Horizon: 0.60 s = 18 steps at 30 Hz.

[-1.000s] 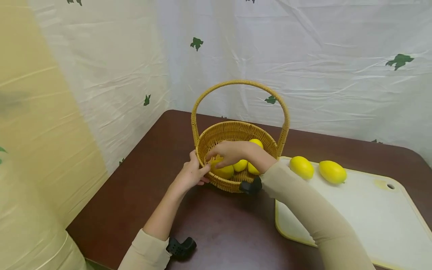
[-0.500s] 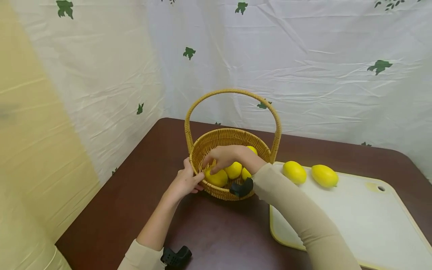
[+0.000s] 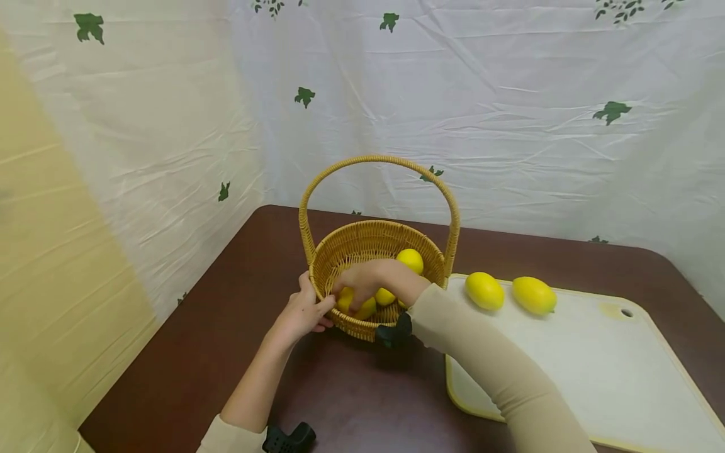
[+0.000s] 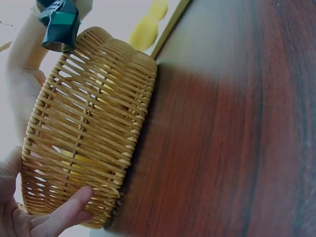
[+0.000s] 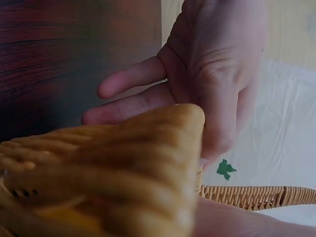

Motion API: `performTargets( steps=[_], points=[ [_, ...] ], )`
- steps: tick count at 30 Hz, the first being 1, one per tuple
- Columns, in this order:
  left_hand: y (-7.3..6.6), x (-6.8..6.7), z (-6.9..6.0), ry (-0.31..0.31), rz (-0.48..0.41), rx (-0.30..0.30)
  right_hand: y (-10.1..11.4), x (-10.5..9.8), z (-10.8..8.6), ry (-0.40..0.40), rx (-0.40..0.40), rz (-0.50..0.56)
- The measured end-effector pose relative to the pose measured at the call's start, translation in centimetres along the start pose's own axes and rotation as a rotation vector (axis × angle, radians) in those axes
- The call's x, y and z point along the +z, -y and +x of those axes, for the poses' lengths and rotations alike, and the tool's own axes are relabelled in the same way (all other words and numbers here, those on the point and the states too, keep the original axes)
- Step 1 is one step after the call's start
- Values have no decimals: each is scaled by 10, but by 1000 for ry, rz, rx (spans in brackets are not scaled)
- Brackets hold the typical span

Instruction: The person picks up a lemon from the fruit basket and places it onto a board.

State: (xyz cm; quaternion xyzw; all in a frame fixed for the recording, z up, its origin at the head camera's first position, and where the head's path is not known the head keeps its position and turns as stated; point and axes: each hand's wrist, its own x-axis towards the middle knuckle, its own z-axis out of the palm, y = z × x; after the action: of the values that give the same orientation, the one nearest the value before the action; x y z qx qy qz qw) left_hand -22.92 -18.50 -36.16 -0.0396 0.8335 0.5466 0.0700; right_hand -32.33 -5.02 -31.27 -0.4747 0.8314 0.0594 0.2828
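Observation:
A round wicker basket with a tall arched handle stands on the dark table. My left hand grips its near left rim, thumb over the edge, other fingers against the outer wall. Inside the basket, my right hand holds a lemon at the left, with thumb and fingers round it. Other lemons lie there too, one at the back and one partly under the hand. In the right wrist view the basket wall hides what the right hand holds.
A white cutting board with a yellowish rim lies right of the basket. Two lemons rest on its far left part, one lemon beside another lemon. A white leaf-patterned curtain hangs behind the table.
The head view has shifted, so everything sits further left and lower. My right hand has come down onto the left lemon and closed its fingers round it. The left hand keeps the rim.

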Motion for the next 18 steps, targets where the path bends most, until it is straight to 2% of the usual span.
performTargets(
  steps=[3,7,12,18],
  points=[
    [1,-1,-1,5,-1,-5,3,0,-1,3,28,-1],
    [1,-2,-3,17,-8,-11,5,-1,-4,-4,6,-4],
    [1,-5,-6,31,-10,-12,6,-9,-15,-49,-7,35],
    [1,-10,-9,33,-3,-22,7,-20,-29,-125,43,91]
  ],
)
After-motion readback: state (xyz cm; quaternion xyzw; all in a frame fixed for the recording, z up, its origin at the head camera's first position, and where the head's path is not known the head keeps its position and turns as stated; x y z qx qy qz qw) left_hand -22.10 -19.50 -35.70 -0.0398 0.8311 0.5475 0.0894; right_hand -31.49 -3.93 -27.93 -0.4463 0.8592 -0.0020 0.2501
